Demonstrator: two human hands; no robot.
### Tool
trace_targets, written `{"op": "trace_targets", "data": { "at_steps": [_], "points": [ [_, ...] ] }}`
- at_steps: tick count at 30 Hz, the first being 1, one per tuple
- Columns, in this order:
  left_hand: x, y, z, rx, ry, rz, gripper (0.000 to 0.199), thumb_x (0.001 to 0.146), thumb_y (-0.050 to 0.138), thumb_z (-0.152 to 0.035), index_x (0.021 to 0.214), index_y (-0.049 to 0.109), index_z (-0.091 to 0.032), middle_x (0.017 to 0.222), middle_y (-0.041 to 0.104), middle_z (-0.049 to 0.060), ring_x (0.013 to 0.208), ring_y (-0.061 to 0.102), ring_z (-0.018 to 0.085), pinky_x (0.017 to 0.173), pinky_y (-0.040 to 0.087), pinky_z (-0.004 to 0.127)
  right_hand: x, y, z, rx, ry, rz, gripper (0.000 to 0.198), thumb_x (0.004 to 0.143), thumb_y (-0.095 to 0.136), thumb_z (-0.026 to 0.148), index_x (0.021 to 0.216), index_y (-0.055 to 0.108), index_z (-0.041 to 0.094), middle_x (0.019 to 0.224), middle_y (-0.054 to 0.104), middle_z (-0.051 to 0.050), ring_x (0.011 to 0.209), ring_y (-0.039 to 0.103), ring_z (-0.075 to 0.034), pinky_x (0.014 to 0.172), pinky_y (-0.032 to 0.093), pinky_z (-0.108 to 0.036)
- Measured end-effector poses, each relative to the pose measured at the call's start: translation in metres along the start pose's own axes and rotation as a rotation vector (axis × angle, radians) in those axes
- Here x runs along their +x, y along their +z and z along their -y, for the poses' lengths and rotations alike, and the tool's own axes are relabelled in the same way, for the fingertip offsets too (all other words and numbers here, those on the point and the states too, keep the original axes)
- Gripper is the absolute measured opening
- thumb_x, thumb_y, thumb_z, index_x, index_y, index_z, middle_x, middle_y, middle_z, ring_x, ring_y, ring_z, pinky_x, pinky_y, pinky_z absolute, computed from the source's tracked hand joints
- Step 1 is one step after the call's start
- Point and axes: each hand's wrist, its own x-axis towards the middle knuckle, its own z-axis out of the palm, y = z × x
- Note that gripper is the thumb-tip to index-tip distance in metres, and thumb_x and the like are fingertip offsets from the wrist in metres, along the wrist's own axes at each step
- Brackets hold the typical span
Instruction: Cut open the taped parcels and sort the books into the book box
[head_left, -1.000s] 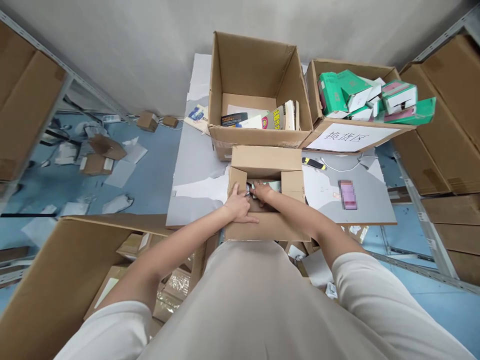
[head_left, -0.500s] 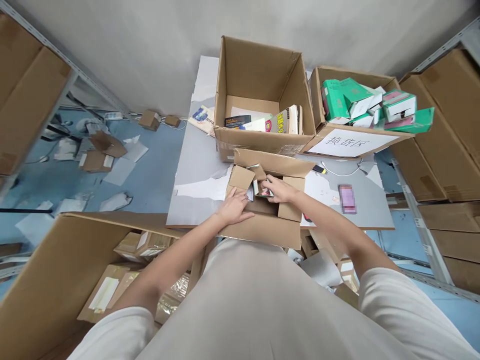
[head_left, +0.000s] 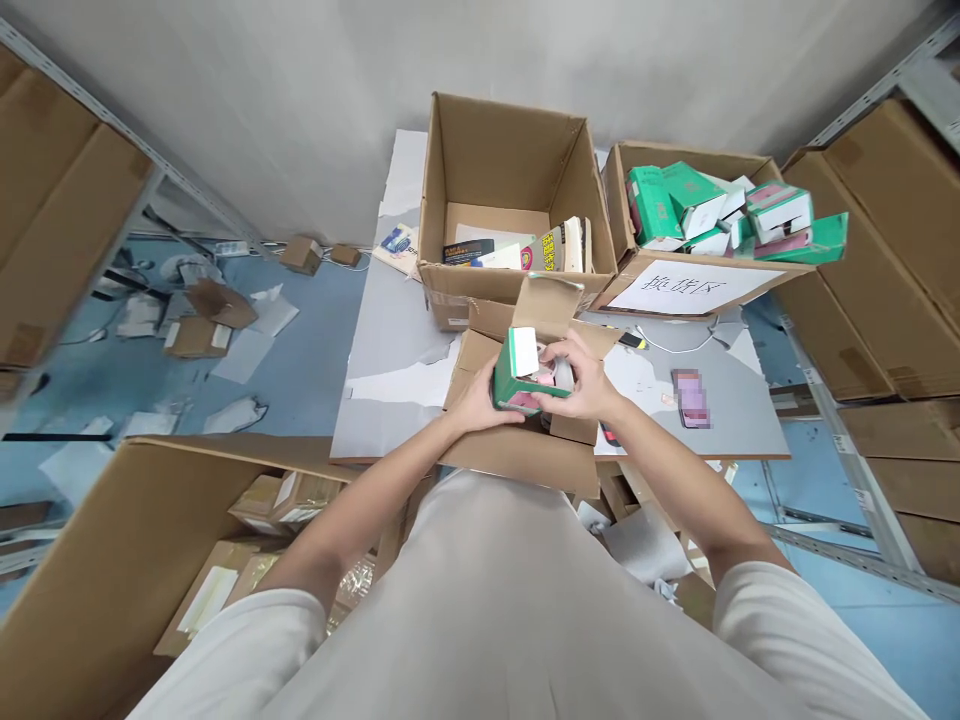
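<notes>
A small green product box with white inner flaps is raised above an open shipping carton. Its top stands open, and something pink shows inside that I cannot make out. My left hand grips the box's left side. On the right side, my right hand is closed around it, fingers near the opening. Spread cardboard flaps of the carton surround both hands, and its inside is mostly hidden behind them and the box.
Behind the carton stands a tall cardboard box with several books. Right of it, another box holds several green boxes and bears a handwritten paper sign. A phone lies on the table. A large carton with parcels stands front left.
The green box has come up out of the shipping carton. My left hand has moved from the carton's edge onto the box, and my right hand has risen with it.
</notes>
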Motion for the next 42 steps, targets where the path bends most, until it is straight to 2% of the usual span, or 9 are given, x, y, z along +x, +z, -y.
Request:
{"op": "trace_targets", "data": {
  "at_steps": [5, 10, 15, 21, 24, 29, 34, 38, 42],
  "points": [
    [-0.01, -0.026, -0.012, 0.117, -0.029, 0.052, 0.12, 0.054, 0.077, -0.065, 0.148, 0.021, -0.015, 0.148, 0.036, 0.022, 0.137, 0.034, 0.039, 0.11, 0.028, 0.056, -0.001, -0.02, 0.017, -0.075, -0.075, -0.07, 0.038, 0.064, 0.071, 0.034, 0.096, 0.052, 0.025, 0.079, 0.054, -0.001, 0.068, 0.046, -0.018, 0.059, 0.04, -0.031],
    [-0.067, -0.074, -0.019, 0.374, 0.064, 0.434, 0.119, 0.05, 0.076, -0.066, 0.148, 0.026, -0.018, 0.151, 0.034, 0.018, 0.14, 0.028, 0.039, 0.113, 0.012, 0.062, -0.017, -0.064, 0.024, -0.187, -0.038, -0.244, 0.036, 0.064, 0.07, 0.038, 0.091, 0.05, 0.025, 0.075, 0.053, 0.0, 0.064, 0.046, -0.017, 0.059, 0.04, -0.034],
    [-0.088, -0.07, -0.025, 0.661, 0.109, 0.44, 0.038, 0.085, 0.055, -0.022, 0.123, 0.056, -0.018, 0.124, 0.064, 0.014, 0.114, 0.061, 0.024, 0.104, 0.042, 0.044, -0.04, -0.119, 0.028, -0.261, -0.038, -0.436, 0.044, 0.06, 0.076, 0.041, 0.093, 0.052, 0.026, 0.076, 0.051, 0.001, 0.066, 0.049, -0.018, 0.061, 0.04, -0.035],
    [-0.094, -0.082, -0.023, 0.828, 0.059, 0.304, 0.045, 0.081, 0.037, -0.002, 0.116, 0.06, -0.017, 0.122, 0.065, 0.012, 0.114, 0.061, 0.022, 0.092, 0.051, 0.034, -0.076, -0.172, 0.008, -0.371, -0.034, -0.626, 0.057, 0.047, 0.083, 0.046, 0.094, 0.055, 0.027, 0.077, 0.047, 0.001, 0.064, 0.044, -0.017, 0.065, 0.038, -0.038],
    [-0.112, -0.111, -0.014, 0.84, -0.07, 0.224, 0.046, 0.081, 0.035, -0.005, 0.116, 0.062, -0.019, 0.122, 0.065, 0.011, 0.113, 0.062, 0.023, 0.091, 0.051, 0.035, -0.091, -0.155, -0.01, -0.388, 0.057, -0.583, 0.055, 0.051, 0.081, 0.044, 0.095, 0.054, 0.025, 0.08, 0.05, 0.0, 0.069, 0.049, -0.019, 0.068, 0.042, -0.039],
    [-0.124, -0.144, 0.012, 0.93, -0.306, 0.176, 0.046, 0.082, 0.034, -0.012, 0.118, 0.061, -0.02, 0.119, 0.067, 0.011, 0.106, 0.065, 0.027, 0.086, 0.051, 0.04, -0.098, -0.059, -0.048, -0.219, 0.179, -0.36, 0.037, 0.064, 0.072, 0.037, 0.092, 0.05, 0.024, 0.087, 0.055, -0.003, 0.078, 0.056, -0.021, 0.074, 0.047, -0.04],
    [-0.12, -0.141, -0.01, 0.967, -0.336, -0.04, 0.048, 0.085, 0.041, -0.026, 0.131, 0.051, -0.015, 0.131, 0.057, 0.018, 0.135, 0.039, 0.036, 0.108, 0.025, 0.063, -0.108, 0.023, -0.083, -0.101, 0.28, -0.107, 0.034, 0.069, 0.069, 0.03, 0.095, 0.048, 0.024, 0.092, 0.054, -0.006, 0.09, 0.056, -0.025, 0.079, 0.048, -0.04],
    [-0.118, -0.089, -0.084, 0.668, -0.29, -0.142, 0.075, 0.081, 0.054, -0.042, 0.148, 0.026, -0.021, 0.148, 0.039, 0.014, 0.14, 0.028, 0.038, 0.11, 0.026, 0.063, -0.121, 0.042, -0.098, -0.074, 0.328, 0.092, 0.035, 0.071, 0.067, 0.028, 0.099, 0.045, 0.024, 0.101, 0.053, -0.01, 0.097, 0.055, -0.026, 0.082, 0.048, -0.041],
    [-0.077, 0.015, -0.129, 0.087, -0.098, 0.002, 0.072, 0.082, 0.056, -0.051, 0.145, 0.031, -0.027, 0.142, 0.047, 0.011, 0.131, 0.045, 0.031, 0.104, 0.044, 0.047, -0.133, 0.036, -0.105, -0.04, 0.311, 0.162, 0.038, 0.072, 0.064, 0.029, 0.102, 0.042, 0.023, 0.106, 0.053, -0.012, 0.102, 0.055, -0.028, 0.085, 0.048, -0.043]
  ]
}}
